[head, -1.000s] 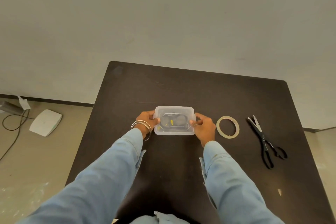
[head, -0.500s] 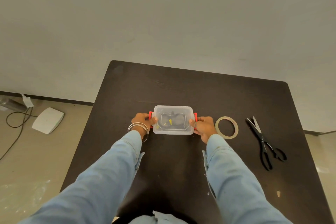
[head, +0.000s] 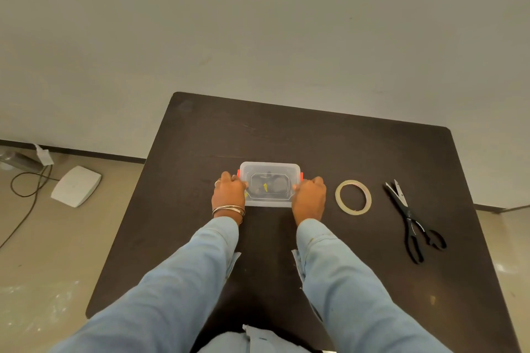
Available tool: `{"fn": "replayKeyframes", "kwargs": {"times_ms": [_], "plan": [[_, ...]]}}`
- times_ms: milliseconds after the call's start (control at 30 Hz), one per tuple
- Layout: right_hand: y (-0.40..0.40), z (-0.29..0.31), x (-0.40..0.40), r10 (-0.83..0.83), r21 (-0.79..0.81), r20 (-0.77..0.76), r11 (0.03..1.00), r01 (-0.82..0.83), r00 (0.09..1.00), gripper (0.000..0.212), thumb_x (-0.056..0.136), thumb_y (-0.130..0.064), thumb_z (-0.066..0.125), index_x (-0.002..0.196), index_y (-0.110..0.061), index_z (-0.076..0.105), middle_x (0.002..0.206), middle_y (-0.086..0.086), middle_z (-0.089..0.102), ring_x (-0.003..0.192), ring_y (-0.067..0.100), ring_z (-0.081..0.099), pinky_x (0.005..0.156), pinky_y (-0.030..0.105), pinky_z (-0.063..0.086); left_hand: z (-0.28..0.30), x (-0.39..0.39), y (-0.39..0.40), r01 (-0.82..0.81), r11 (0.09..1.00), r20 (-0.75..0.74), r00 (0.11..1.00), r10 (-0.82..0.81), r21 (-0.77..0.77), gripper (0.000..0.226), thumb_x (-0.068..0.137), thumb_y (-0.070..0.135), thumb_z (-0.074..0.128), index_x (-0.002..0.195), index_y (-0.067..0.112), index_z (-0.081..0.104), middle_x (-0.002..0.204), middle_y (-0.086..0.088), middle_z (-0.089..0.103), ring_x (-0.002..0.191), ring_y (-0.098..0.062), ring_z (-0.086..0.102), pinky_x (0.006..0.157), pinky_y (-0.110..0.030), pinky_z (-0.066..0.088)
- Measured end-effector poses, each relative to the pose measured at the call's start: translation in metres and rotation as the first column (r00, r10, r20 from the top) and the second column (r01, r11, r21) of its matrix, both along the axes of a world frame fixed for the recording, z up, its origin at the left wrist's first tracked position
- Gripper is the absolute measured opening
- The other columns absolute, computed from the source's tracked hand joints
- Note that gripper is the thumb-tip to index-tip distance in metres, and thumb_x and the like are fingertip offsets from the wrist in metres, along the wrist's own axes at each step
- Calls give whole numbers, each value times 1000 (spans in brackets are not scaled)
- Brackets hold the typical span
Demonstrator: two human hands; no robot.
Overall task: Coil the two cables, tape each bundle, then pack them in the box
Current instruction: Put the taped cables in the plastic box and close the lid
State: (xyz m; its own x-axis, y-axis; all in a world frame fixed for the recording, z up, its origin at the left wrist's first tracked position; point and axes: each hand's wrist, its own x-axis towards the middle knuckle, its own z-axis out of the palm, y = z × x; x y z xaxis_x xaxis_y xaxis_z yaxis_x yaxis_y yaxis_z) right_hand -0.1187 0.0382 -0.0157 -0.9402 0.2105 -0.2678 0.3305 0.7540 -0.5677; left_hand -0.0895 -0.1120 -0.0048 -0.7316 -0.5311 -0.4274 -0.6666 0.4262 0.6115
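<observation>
A small clear plastic box [head: 269,170] with its lid on and red side clips sits in the middle of the dark table [head: 344,146]. Through the lid I see dark coiled cables [head: 259,184] with a bit of yellow tape. My left hand [head: 229,191] presses against the box's left end and my right hand [head: 309,196] against its right end, fingers curled over the clips. A roll of tape [head: 353,197] lies just right of my right hand.
Black-handled scissors [head: 410,218] lie on the table's right side, beyond the tape roll. On the floor to the left there is a flat white device [head: 76,186] and a dark cable [head: 25,195]. A pale wall stands behind the table.
The red clips, hidden a second ago, came into view at both ends of the box. Both hands have closed in over them, knuckles now turned up.
</observation>
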Motion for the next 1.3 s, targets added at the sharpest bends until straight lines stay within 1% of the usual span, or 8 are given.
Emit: {"fn": "replayKeyframes", "kwargs": {"times_ms": [100,200,300,500,733,867,1033,1300], "plan": [[2,2,1,-61,13,87,998,60,994,29,97,-15,50,125,-6,50,124,14,53,110,30,56,93,35,48,0,3,-1,-26,999,-3,1000,26,26,30,95,30,49,115,9,52,114,-12,55,103,-31,57,89,-43,49],[4,1,10,141,22,50,990,-143,989,32,95,-8,48,126,-3,53,127,20,50,114,35,53,93,38,45,2,4,3,-31,999,40,999,31,8,30,96,29,46,118,10,51,120,-13,53,98,-31,56,88,-42,47],[9,2,6,138,-29,116,990,-136,984,36,95,-16,55,128,-4,53,124,16,58,112,32,58,96,38,48,6,-1,7,-96,995,119,989,92,28,33,93,26,49,117,7,61,122,-20,53,102,-37,57,91,-43,46],[68,22,-10,51,-283,7,958,-47,999,21,91,-11,59,110,-7,67,96,7,67,91,26,63,80,33,49,14,-34,34,-277,891,29,958,286,360,33,81,48,60,91,19,74,81,-8,70,78,-34,66,83,-48,56],[195,46,-55,-242,-450,-112,877,168,964,24,88,-4,59,106,-15,70,93,1,70,89,21,66,83,39,57,56,-86,146,-152,653,31,981,194,742,8,87,18,62,81,15,65,75,-6,68,71,-21,66,64,-37,54],[272,43,-95,-348,-440,-110,857,269,931,30,91,-5,57,119,-12,65,107,7,68,97,21,64,90,36,54,51,-118,222,-93,609,44,994,95,788,13,91,24,58,94,12,64,90,-9,68,86,-25,66,75,-38,55],[340,21,-142,-407,-410,-96,848,337,908,19,92,-9,58,108,-10,68,101,8,68,94,26,64,88,36,54,44,-168,295,-66,619,40,998,55,782,34,95,37,49,118,14,57,114,-7,66,97,-23,65,82,-38,53],[379,-5,-183,-346,-392,-86,874,288,934,27,96,-10,54,121,-15,61,114,8,65,104,24,60,95,37,49,26,-213,345,-21,616,29,1000,-3,787,62,92,58,34,135,14,46,140,-5,50,129,-27,46,112,-45,29]]}}
